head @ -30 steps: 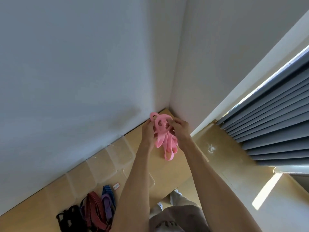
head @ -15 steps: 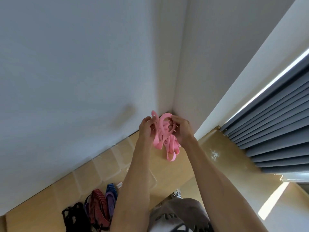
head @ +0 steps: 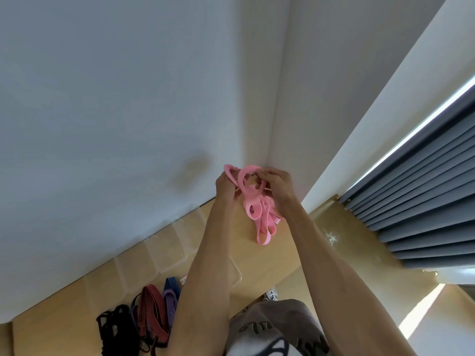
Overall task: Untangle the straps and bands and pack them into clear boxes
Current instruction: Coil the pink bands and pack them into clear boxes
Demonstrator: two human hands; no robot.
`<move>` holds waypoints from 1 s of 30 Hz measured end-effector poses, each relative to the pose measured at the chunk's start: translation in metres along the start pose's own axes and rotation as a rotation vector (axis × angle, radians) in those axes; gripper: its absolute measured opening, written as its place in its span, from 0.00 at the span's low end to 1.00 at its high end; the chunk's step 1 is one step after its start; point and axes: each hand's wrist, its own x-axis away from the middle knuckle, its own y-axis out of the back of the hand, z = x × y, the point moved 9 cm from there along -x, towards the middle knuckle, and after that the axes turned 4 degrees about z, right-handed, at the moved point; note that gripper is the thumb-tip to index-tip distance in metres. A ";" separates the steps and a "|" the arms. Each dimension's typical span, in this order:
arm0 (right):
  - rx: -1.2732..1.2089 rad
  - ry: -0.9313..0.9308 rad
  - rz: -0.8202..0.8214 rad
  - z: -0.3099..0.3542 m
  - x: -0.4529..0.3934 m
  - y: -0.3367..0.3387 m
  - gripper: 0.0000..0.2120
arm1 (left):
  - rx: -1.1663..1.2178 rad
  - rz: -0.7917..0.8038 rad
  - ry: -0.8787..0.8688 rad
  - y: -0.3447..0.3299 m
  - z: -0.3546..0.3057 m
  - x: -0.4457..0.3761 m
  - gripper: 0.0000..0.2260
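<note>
Up high at twelve o'clock, pink band [head: 253,201]: flat, rubbery loops in a tangle, tail dangling. Left hand [head: 225,185] pinching one loop, right hand [head: 279,185] fingers curled, pinching another. Down at seven, clear boxes [head: 164,249], glossy, thin-walled, contents unclear. Beside them, tangled straps [head: 144,321]: black, striped maroon, purple, blue.

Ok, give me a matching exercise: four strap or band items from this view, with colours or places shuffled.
Things:
1. band gripped by left hand and right hand
2. striped strap
3. tangle farthest left
4. clear box

Descriptions:
A. black
B. against the wall, nothing visible inside
C. pink
D. dark red

Pairs: 1-C, 2-D, 3-A, 4-B
</note>
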 end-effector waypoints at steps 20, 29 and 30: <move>-0.034 0.028 0.294 0.016 0.011 -0.022 0.15 | 0.019 -0.183 -0.114 0.033 -0.013 0.008 0.05; 0.105 0.103 0.010 0.021 0.008 0.001 0.13 | -0.474 -0.272 -0.322 0.030 -0.049 0.022 0.03; 0.109 0.105 -0.016 0.020 0.007 0.005 0.14 | -0.416 -0.264 -0.311 0.032 -0.051 0.020 0.04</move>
